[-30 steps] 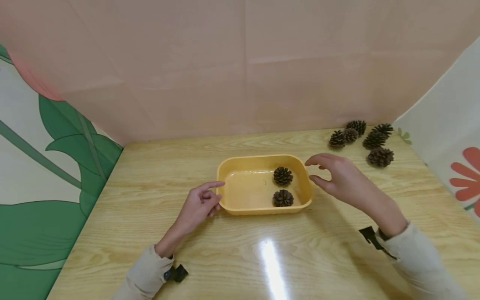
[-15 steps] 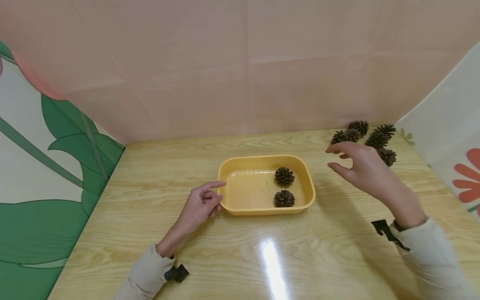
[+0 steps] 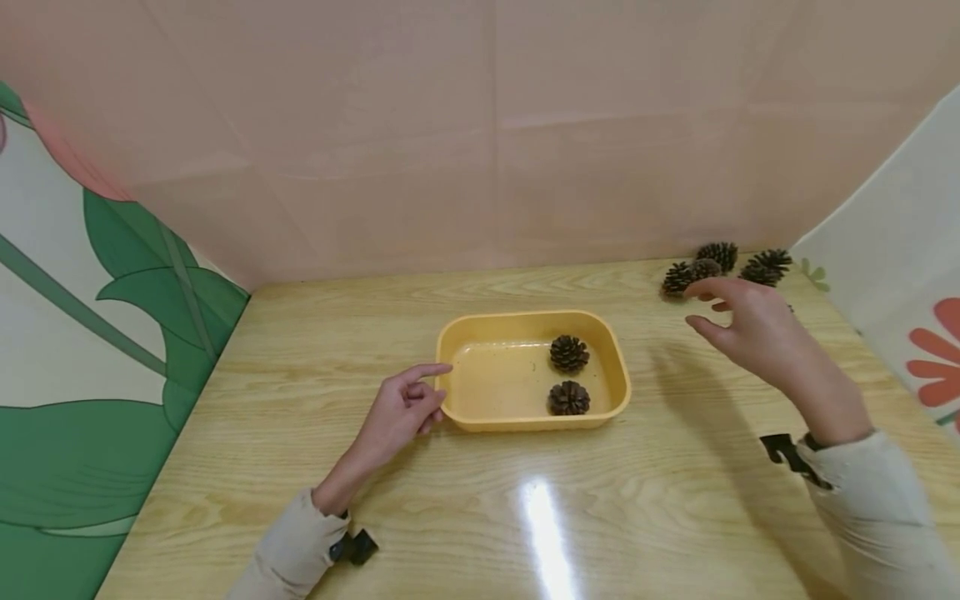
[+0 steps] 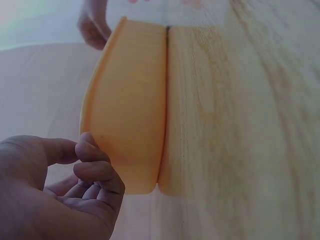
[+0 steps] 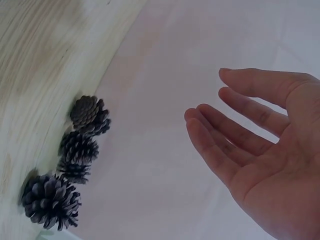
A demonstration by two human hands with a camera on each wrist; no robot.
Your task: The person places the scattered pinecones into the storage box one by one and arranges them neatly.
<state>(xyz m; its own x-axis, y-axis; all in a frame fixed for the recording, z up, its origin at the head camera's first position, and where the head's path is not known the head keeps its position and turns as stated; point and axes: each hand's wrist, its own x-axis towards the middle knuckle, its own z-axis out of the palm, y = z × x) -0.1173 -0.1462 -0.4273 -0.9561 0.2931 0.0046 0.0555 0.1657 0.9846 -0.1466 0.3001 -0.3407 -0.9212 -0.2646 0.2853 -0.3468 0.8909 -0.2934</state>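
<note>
A yellow tray lies mid-table with two pine cones inside, one further back and one nearer. My left hand rests at the tray's left end, its index finger touching the rim and the other fingers loosely curled; the left wrist view shows the hand beside the tray wall, holding nothing. My right hand hovers empty with relaxed, spread fingers just in front of a cluster of loose pine cones at the far right. The right wrist view shows the open palm above those cones.
A pink backdrop wall stands behind the wooden table. A leaf-print panel closes the left side and a flower-print panel the right. One cone lies partly hidden behind my right hand.
My right hand moved from the tray's right end to the right and back, toward the loose cones, still empty. The left hand and tray stayed put.
</note>
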